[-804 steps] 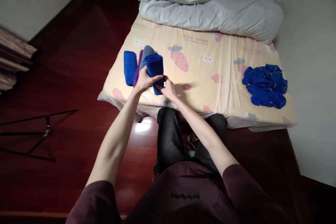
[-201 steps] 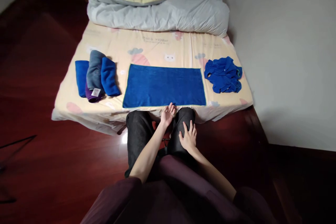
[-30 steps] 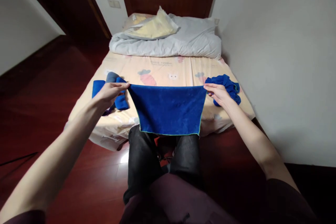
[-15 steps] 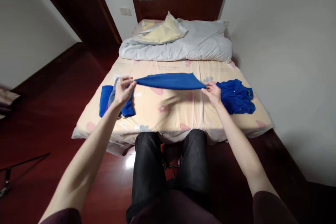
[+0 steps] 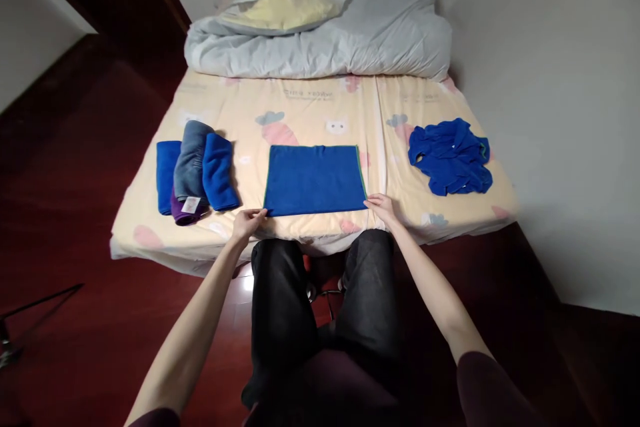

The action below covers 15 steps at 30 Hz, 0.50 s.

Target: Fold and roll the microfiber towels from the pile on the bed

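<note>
Our left hand (image 5: 246, 224) and right hand (image 5: 381, 207) each pinch one near corner of the blue cloth (image 5: 316, 180), fingertips closed on its edge. The cloth lies flat on the bed (image 5: 320, 227), near its front edge and between our arms; holding both corners apart appears to keep the near edge straight and the layer smooth. To our left, clear of the cloth, rolled fabrics are grouped: a blue roll (image 5: 167, 177) at the outer side, a grey-blue roll (image 5: 191, 163) resting partly over a purple roll (image 5: 185, 215), and another blue roll (image 5: 219, 173) beside them. To our right lies a crumpled blue pile (image 5: 453, 159). This spacing presumably leaves the middle for spreading a single piece, with rolled and loose fabrics kept apart on either side.
</note>
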Each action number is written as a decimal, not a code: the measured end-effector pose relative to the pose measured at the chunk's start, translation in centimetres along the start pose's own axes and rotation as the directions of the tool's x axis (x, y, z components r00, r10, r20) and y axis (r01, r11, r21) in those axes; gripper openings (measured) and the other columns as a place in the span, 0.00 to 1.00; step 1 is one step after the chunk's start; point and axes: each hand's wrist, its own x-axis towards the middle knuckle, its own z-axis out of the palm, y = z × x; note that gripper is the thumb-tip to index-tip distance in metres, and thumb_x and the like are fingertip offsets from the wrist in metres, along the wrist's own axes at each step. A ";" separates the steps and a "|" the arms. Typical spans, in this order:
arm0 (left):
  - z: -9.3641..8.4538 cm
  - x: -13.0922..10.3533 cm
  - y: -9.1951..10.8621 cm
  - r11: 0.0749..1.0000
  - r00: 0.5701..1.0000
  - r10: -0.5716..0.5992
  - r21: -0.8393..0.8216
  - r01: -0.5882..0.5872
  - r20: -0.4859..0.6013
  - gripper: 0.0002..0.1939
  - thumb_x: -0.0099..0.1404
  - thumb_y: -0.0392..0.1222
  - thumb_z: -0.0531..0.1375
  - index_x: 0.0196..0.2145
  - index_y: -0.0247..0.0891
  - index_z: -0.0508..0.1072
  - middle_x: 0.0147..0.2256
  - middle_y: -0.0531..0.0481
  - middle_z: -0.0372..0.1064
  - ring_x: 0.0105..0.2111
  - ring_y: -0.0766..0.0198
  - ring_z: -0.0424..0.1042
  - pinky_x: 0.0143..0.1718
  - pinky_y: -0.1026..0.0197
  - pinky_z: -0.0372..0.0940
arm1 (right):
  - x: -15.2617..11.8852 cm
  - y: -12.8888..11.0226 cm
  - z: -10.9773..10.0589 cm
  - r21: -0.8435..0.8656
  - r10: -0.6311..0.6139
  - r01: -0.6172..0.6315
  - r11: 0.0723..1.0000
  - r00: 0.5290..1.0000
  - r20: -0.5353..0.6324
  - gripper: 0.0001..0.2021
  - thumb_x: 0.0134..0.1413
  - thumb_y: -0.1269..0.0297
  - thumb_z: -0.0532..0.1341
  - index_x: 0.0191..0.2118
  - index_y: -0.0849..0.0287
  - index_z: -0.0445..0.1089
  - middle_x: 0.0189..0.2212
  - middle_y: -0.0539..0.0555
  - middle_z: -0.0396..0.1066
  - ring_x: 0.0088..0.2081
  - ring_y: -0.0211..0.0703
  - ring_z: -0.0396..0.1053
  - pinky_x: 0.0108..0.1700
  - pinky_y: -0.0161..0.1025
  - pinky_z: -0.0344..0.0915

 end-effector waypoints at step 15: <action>-0.2 0.2 -1.0 0.998 0.998 -0.038 -0.056 0.035 -0.051 0.19 0.49 0.53 0.67 0.32 0.35 0.82 0.28 0.43 0.78 0.28 0.58 0.75 0.27 0.62 0.63 | -1.3 0.3 -1.1 0.007 0.193 -0.193 0.981 0.981 -0.028 0.25 0.30 0.55 0.80 0.34 0.57 0.71 0.38 0.57 0.81 0.40 0.45 0.75 0.31 0.32 0.62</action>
